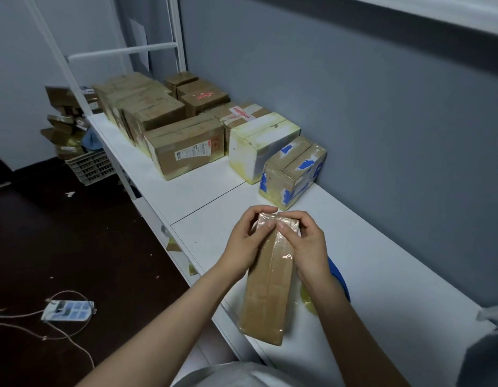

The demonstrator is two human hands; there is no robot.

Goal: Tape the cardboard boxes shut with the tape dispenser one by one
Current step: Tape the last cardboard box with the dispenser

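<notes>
A long narrow cardboard box (266, 289), glossy with clear tape, lies lengthwise over the front edge of the white table (381, 275). My left hand (243, 241) grips its far end from the left, thumb on top. My right hand (305, 244) grips the same end from the right, thumb pressing the tape at the top seam. Behind my right wrist a blue tape dispenser (338, 275) with a yellowish tape roll (308, 301) lies on the table, mostly hidden.
Several taped cardboard boxes stand along the table's far part, the nearest a blue-marked box (294, 170) and a white one (261, 146). A grey wall runs on the right. On the dark floor at left lie a power strip (68, 310) with cords and a plastic crate (91, 166).
</notes>
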